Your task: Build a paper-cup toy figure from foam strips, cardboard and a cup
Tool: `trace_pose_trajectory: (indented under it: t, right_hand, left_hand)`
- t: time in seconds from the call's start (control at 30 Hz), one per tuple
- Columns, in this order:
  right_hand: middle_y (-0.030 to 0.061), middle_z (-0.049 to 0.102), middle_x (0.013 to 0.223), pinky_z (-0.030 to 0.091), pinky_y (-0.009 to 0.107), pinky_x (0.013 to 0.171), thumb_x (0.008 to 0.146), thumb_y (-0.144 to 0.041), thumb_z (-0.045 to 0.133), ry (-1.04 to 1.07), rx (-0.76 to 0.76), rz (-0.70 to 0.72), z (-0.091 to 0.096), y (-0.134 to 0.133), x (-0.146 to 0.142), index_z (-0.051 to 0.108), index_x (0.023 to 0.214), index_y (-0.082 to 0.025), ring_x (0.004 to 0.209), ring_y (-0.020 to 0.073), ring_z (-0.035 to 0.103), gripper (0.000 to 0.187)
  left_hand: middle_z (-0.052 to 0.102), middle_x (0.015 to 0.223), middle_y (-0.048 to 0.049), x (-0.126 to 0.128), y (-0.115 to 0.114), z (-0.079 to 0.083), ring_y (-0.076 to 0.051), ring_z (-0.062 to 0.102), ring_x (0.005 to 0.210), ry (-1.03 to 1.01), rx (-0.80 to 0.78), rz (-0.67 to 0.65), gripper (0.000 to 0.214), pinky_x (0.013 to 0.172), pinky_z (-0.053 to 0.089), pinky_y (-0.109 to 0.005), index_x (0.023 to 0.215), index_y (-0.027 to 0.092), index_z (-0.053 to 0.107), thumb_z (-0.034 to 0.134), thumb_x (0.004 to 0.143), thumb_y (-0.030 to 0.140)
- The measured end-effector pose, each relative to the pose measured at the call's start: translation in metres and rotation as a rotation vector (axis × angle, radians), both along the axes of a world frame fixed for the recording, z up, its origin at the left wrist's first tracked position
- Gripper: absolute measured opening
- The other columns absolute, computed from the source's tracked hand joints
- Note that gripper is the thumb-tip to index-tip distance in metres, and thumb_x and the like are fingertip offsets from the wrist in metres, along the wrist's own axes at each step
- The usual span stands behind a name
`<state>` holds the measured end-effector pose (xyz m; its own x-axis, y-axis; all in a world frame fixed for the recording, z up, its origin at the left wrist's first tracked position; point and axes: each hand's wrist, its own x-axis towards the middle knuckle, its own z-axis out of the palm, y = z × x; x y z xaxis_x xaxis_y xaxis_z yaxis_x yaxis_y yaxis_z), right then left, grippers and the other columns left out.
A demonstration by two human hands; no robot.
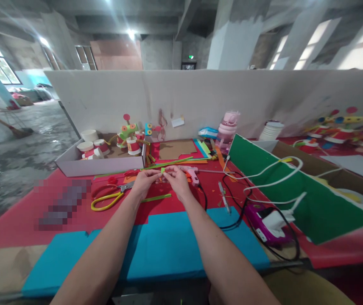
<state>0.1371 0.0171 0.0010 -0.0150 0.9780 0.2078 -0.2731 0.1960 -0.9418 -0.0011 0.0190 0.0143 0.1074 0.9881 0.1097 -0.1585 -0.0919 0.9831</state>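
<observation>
My left hand (pixel 143 183) and my right hand (pixel 177 181) meet over the red table cover (pixel 25 216), fingertips pinched together on a small green paper piece (pixel 162 170). A loose green paper strip (pixel 156 198) lies just below the left hand. The pink glue gun (pixel 191 173) rests right behind my right hand. Yellow-handled scissors (pixel 110 200) lie to the left of my left hand.
A blue foam sheet (pixel 168 245) covers the near table edge. A white tray (pixel 73 165) with red paper cups and craft figures sits back left. A green board (pixel 296 199), white cables, a purple power strip (pixel 264 220) and a pink bottle (pixel 226 129) are on the right.
</observation>
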Motion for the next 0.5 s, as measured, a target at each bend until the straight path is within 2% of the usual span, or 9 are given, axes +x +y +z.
trace_pose_trajectory:
  t: [0.23, 0.5]
  right_hand:
    - [-0.0015, 0.065, 0.067, 0.054, 0.029, 0.069, 0.061, -0.044, 0.075, 0.041, -0.052, 0.03, -0.0006, 0.0, 0.0001, 0.059, 0.078, -0.018, 0.06, 0.0126, 0.063, 0.034]
    - [-0.0026, 0.064, 0.068, 0.054, 0.029, 0.068, 0.056, -0.036, 0.078, 0.035, -0.043, 0.039, 0.0004, -0.0002, 0.002, 0.06, 0.077, -0.018, 0.064, 0.0124, 0.062, 0.033]
  left_hand:
    - [0.061, 0.058, 0.0002, 0.0025, -0.0012, 0.0007, -0.008, 0.05, 0.052, -0.082, -0.008, -0.021, 0.028, 0.056, 0.039, -0.023, 0.072, 0.012, 0.069, 0.081, 0.056, 0.031]
    - [0.061, 0.056, 0.0003, 0.0023, 0.0016, -0.0033, -0.008, 0.05, 0.051, -0.089, -0.013, -0.006, 0.025, 0.055, 0.039, -0.023, 0.07, 0.012, 0.068, 0.08, 0.056, 0.029]
